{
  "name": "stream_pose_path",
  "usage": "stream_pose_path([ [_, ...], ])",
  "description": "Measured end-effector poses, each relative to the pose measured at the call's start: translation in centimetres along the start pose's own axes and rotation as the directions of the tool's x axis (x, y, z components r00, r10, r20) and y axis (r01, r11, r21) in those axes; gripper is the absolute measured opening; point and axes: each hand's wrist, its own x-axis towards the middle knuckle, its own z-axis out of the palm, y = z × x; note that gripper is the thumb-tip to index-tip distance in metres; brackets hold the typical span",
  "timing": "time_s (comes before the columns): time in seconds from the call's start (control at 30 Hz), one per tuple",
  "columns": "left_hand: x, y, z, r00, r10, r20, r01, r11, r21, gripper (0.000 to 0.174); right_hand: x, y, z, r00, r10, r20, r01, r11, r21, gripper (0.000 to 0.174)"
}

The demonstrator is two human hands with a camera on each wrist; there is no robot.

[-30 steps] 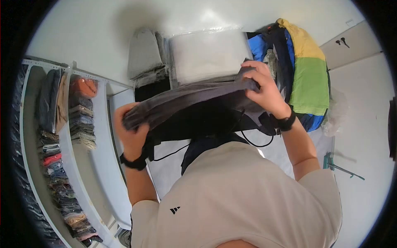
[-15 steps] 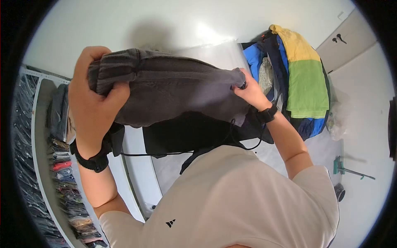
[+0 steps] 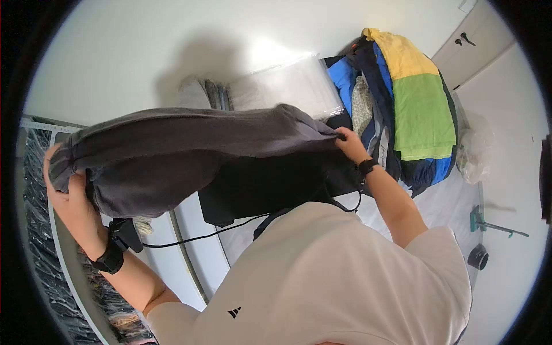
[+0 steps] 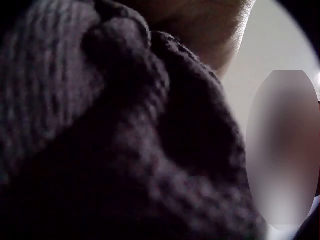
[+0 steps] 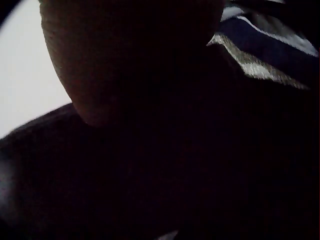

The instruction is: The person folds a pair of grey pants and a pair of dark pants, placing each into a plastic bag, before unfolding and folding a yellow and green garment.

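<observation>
Your left hand has its fingers round the grey garment; your right hand pinches only an edge, which tugging could free.

Head view from above, facing forward-down; wrist views very close; head and left wrist share dark gray garment.
</observation>
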Motion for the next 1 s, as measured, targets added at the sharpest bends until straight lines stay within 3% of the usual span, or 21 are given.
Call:
stream_pose_path([
  [0.03, -0.1, -1.1, 0.0, 1.0, -0.005, 0.002, 0.005, 1.0, 0.001, 0.036, 0.1, -0.9, -1.1, 1.0, 0.007, -0.01, -0.007, 1.0, -0.006, 0.019],
  [0.13, -1.0, -5.5, 0.2, 0.959, -0.284, -0.023, 0.285, 0.957, 0.053, 0.036, 0.7, -0.9, -4.8, 0.996, 0.075, 0.041, -0.074, 0.997, -0.028, 0.019],
  [0.17, -1.5, -8.9, -0.2, 0.944, -0.321, 0.076, 0.318, 0.947, 0.046, 0.039, 0.7, -1.4, -6.1, 0.99, 0.116, 0.076, -0.113, 0.993, -0.041, 0.02],
  [0.23, -4.0, -13.2, 2.2, 0.905, -0.407, 0.123, 0.408, 0.913, 0.016, 0.043, 0.8, -3.0, -8.0, 0.966, 0.201, 0.163, -0.173, 0.969, -0.175, 0.023],
  [0.27, -5.3, -15.9, 3.4, 0.835, -0.515, 0.195, 0.527, 0.85, -0.013, 0.042, 1.0, -2.4, -8.4, 0.916, 0.324, 0.238, -0.291, 0.943, -0.162, 0.027],
  [0.3, -6.8, -18.8, 4.7, 0.746, -0.607, 0.274, 0.638, 0.77, -0.028, 0.042, 1.2, -1.9, -8.2, 0.909, 0.339, 0.241, -0.306, 0.938, -0.164, 0.027],
  [0.37, -10.1, -24.1, 7.7, 0.598, -0.679, 0.426, 0.749, 0.663, 0.004, 0.044, 1.5, -0.7, -7.7, 0.86, 0.378, 0.344, -0.187, 0.859, -0.476, 0.028],
  [0.43, -14.2, -32.1, 10.8, 0.462, -0.765, 0.448, 0.81, 0.57, 0.138, 0.054, 1.8, 1.3, -6.6, 0.832, 0.387, 0.398, -0.16, 0.853, -0.497, 0.028],
  [0.47, -16.5, -33.9, 12.3, 0.444, -0.771, 0.457, 0.82, 0.555, 0.141, 0.054, 1.6, 2.8, -5.9, 0.918, 0.285, 0.276, -0.108, 0.849, -0.517, 0.028],
  [0.5, -18.7, -35.3, 13.7, 0.531, -0.774, 0.346, 0.74, 0.622, 0.256, 0.059, 1.6, 4.4, -5.4, 0.975, 0.162, 0.152, -0.055, 0.837, -0.544, 0.028],
  [0.53, -20.6, -36.2, 14.7, 0.619, -0.748, 0.239, 0.651, 0.659, 0.378, 0.065, 1.7, 5.8, -5.2, 0.985, 0.166, 0.056, -0.096, 0.778, -0.62, 0.03],
  [0.57, -21.3, -35.1, 15.6, 0.587, -0.776, 0.23, 0.698, 0.629, 0.341, 0.065, 1.4, 6.5, -4.9, 0.983, 0.174, 0.067, -0.094, 0.773, -0.628, 0.03],
  [0.63, -22.0, -31.1, 16.8, 0.51, -0.805, 0.303, 0.767, 0.585, 0.262, 0.054, 0.5, 7.4, -4.4, 0.933, 0.337, -0.122, -0.349, 0.774, -0.529, 0.031],
  [0.7, -26.5, -33.4, 18.4, 0.667, -0.65, 0.365, 0.592, 0.759, 0.271, 0.044, -1.2, 7.5, -3.9, 0.912, 0.394, -0.119, -0.394, 0.755, -0.524, 0.032],
  [0.73, -27.1, -30.9, 18.8, 0.736, -0.552, 0.393, 0.456, 0.832, 0.314, 0.039, -2.1, 8.0, -3.7, 0.871, 0.468, -0.148, -0.459, 0.668, -0.587, 0.034],
  [0.77, -27.7, -29.2, 19.1, 0.732, -0.468, 0.495, 0.346, 0.882, 0.321, 0.04, -3.0, 8.5, -3.7, 0.823, 0.536, -0.187, -0.515, 0.567, -0.643, 0.037],
  [0.83, -29.3, -26.7, 20.3, 0.691, -0.359, 0.627, 0.169, 0.924, 0.344, 0.047, -4.2, 9.5, -3.0, 0.799, 0.541, -0.263, -0.565, 0.525, -0.637, 0.041],
  [0.87, -29.9, -26.0, 21.1, 0.686, -0.356, 0.634, 0.173, 0.927, 0.333, 0.047, -4.4, 9.8, -2.7, 0.786, 0.532, -0.315, -0.603, 0.551, -0.577, 0.041],
  [0.93, -31.0, -24.8, 22.2, 0.565, -0.37, 0.737, 0.137, 0.923, 0.359, 0.06, -4.4, 10.6, -1.9, 0.753, 0.543, -0.371, -0.657, 0.614, -0.437, 0.041],
  [1.0, -31.6, -23.3, 23.1, 0.522, -0.412, 0.747, 0.099, 0.899, 0.427, 0.065, -4.2, 12.2, -1.6, 0.766, 0.525, -0.372, -0.643, 0.631, -0.434, 0.04],
])
